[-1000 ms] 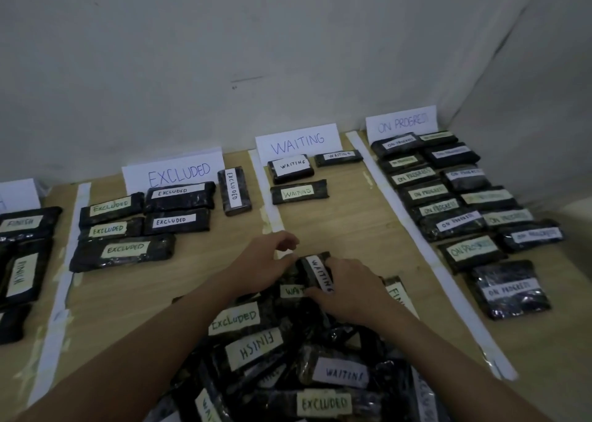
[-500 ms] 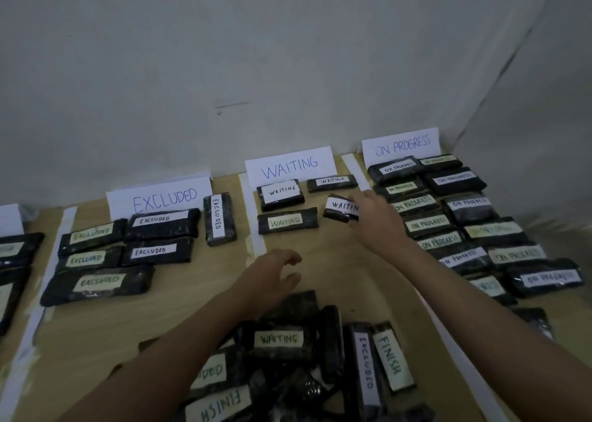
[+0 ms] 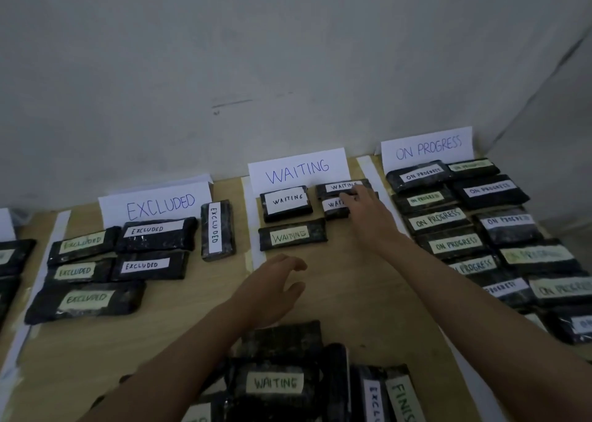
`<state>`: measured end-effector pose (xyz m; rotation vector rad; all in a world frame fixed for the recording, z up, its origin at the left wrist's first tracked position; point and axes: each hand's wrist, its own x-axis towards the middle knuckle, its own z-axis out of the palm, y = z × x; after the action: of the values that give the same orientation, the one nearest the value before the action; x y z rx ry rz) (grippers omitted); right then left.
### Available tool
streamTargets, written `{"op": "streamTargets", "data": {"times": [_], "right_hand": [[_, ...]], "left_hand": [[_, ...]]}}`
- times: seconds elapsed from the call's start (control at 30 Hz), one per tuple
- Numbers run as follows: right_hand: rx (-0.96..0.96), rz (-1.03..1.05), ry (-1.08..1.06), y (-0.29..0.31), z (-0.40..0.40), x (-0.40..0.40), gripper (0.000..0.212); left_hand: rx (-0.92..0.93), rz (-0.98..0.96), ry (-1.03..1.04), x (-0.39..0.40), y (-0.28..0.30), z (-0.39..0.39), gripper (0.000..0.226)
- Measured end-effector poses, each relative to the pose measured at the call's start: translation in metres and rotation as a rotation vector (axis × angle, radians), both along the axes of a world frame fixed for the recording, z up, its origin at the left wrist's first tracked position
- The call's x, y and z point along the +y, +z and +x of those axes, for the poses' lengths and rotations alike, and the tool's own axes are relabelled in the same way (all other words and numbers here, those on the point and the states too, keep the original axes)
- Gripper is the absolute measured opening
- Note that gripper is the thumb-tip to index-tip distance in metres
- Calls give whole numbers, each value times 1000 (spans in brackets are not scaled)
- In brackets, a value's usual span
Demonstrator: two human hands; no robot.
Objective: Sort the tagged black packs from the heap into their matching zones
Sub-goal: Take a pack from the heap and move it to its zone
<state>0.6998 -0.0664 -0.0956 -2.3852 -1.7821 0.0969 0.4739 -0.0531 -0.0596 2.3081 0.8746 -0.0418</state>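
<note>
With ON PROGRESS packs (image 3: 448, 244) crowding right of centre, our right hand (image 3: 365, 212) has carried its pinched WAITING pack (image 3: 335, 206) further up-frame; our left hand (image 3: 272, 290) hovers loose, empty.

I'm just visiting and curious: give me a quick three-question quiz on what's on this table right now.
1. True or false: the right hand is in the EXCLUDED zone.
2. What word is on the heap's topmost readable pack?
3. How many packs lie in the EXCLUDED zone: A) three, B) six, C) nine?

Key: 1. False; it touches a pack in the WAITING zone. 2. WAITING. 3. B.
</note>
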Motion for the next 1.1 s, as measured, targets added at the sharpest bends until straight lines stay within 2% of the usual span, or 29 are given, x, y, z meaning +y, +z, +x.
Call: {"op": "streamTargets", "data": {"times": [0.13,0.27,0.33,0.43,0.5,0.57,0.7,0.83,1.0,1.1], "right_hand": [[92,129,34,-2,-10,-13,56],[251,199,256,6,-49,-47,34],[357,110,350,14,-70,-65,30],[513,-265,476,28,-95,-86,38],[503,-411,553,33,-105,-94,46],[481,-467,585,35,-111,-96,51],[490,-482,556,37,-111,-88,48],[542,-425,495,33,-103,-79,38],[939,-203,178,27,-99,-74,20],[1113,-71,-74,27,-101,-72,19]], "left_hand": [[18,-4,-20,1,0,-9,34],[69,5,-43,1,2,-33,31],[105,17,-44,-1,4,-46,31],[157,42,-50,-5,8,-66,33],[152,52,-56,-7,9,-77,33],[130,48,-52,-9,9,-87,32],[77,-3,-43,-12,9,-98,31],[97,-69,-53,-15,10,-99,33],[90,-51,7,-16,8,-90,37],[-40,-91,190,-14,7,-83,29]]}}
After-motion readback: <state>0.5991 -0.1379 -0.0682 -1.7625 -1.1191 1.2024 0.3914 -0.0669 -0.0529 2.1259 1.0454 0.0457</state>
